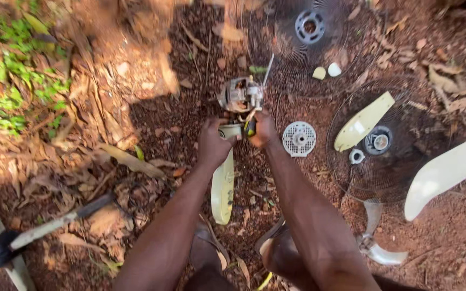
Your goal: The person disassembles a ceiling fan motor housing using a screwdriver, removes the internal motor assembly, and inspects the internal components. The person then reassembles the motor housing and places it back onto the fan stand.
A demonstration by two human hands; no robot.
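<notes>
only one view is given, taken from a camera worn on the head and aimed steeply down over the outstretched forearms. the ground (152, 108) of red soil and dry leaves is seen from standing or crouching height, fairly near. the hands (238, 140) fall close to the middle of the picture, with the feet at the bottom edge.

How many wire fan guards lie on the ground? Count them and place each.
2. One wire fan guard lies at the top centre; the other lies right of the hands, holding a cream panel. Others may be hidden.
</notes>
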